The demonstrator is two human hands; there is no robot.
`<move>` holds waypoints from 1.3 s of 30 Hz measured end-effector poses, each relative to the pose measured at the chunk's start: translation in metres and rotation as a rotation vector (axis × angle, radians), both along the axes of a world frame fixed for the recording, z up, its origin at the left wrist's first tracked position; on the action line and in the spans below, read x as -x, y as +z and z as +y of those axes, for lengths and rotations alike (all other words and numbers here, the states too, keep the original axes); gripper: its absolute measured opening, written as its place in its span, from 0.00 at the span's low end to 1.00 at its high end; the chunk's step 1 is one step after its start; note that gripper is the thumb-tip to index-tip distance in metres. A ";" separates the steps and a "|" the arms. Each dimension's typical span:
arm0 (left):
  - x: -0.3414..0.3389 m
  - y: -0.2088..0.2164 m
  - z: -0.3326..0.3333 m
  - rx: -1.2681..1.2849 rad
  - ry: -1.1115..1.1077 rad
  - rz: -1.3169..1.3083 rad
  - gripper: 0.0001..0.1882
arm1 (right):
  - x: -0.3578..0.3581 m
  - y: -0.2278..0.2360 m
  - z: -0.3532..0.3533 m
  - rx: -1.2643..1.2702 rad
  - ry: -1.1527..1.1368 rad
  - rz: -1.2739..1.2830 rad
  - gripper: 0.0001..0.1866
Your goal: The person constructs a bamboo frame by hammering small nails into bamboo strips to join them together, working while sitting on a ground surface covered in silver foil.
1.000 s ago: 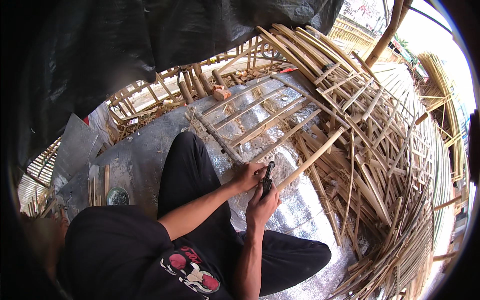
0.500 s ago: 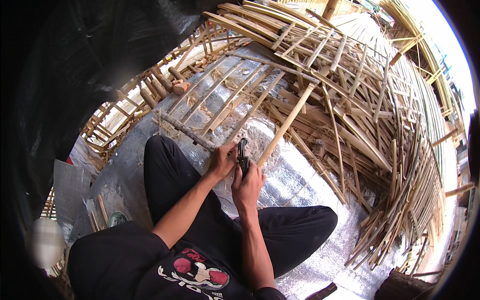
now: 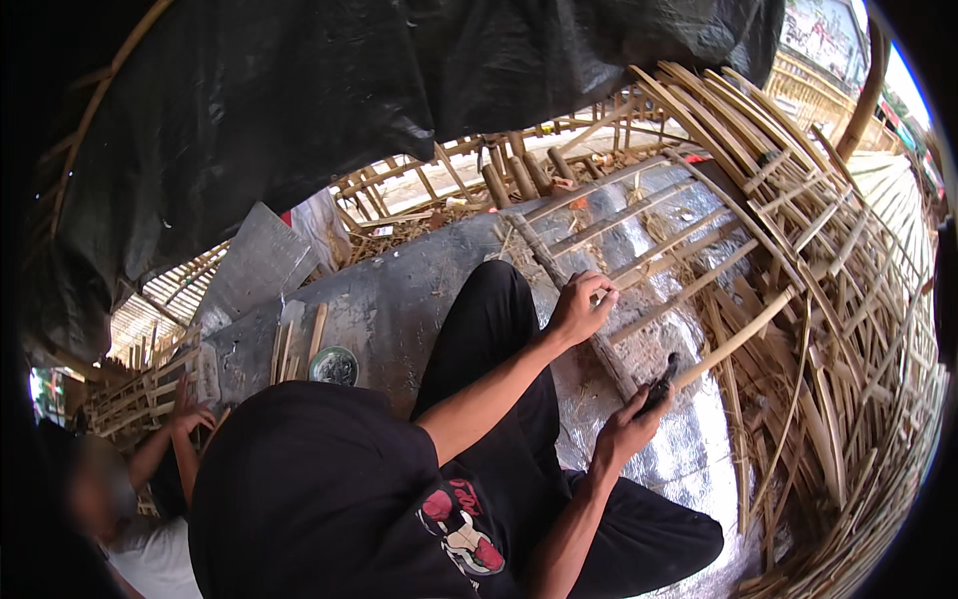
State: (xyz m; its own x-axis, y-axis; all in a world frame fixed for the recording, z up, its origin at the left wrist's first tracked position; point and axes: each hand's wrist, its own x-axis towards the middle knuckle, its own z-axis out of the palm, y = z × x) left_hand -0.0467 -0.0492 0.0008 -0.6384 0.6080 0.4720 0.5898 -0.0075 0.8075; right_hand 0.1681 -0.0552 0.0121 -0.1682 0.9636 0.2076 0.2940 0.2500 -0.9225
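My right hand (image 3: 629, 429) is closed round a dark tool with a curved head (image 3: 657, 391); its exact kind is unclear. It is over the near end of a pale, round bamboo rung (image 3: 736, 337), which runs away to the right. My left hand (image 3: 584, 307) is raised over the near rail, its fingers pinched together; anything between them is too small to make out. Below and beyond both hands lies a ladder-like bamboo frame, with a dark near rail (image 3: 542, 250), several thin slats (image 3: 624, 217) and a far rail (image 3: 743, 215).
A shiny foil-like sheet (image 3: 699, 449) covers the floor under me. Split bamboo (image 3: 868, 399) is heaped at the right. At the left are a round bowl (image 3: 333, 366), upright slats (image 3: 317, 329) and a grey board (image 3: 261, 258). Another person's hand (image 3: 190, 414) shows at far left; a black tarp (image 3: 329, 90) hangs above.
The view has swung left, bringing another person into sight. My hands have moved apart: the left lifted away from the dark tool, while the right still holds it.
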 end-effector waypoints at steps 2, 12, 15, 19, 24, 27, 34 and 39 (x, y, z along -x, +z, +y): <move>0.013 0.041 -0.007 -0.087 0.020 -0.077 0.10 | -0.004 -0.001 0.002 0.051 -0.043 -0.016 0.22; -0.056 0.311 -0.131 -1.030 -0.397 0.610 0.39 | 0.005 0.003 0.008 0.082 0.028 0.001 0.21; -0.059 0.305 -0.139 -1.024 -0.409 0.607 0.39 | 0.007 0.004 -0.001 0.010 -0.039 -0.001 0.20; -0.053 0.300 -0.144 -1.023 -0.420 0.619 0.40 | 0.012 0.010 -0.003 0.185 0.020 0.045 0.23; -0.046 0.288 -0.133 -1.008 -0.485 0.557 0.40 | 0.004 0.008 -0.005 0.190 -0.046 -0.055 0.20; -0.036 0.285 -0.121 -0.975 -0.517 0.475 0.40 | 0.001 0.001 0.000 0.063 -0.091 -0.039 0.20; 0.000 0.273 -0.106 -0.908 -0.598 0.307 0.40 | 0.012 0.015 0.007 0.083 -0.042 -0.127 0.21; -0.010 0.273 -0.101 -0.888 -0.617 0.284 0.41 | 0.005 0.013 0.004 0.110 -0.034 -0.122 0.20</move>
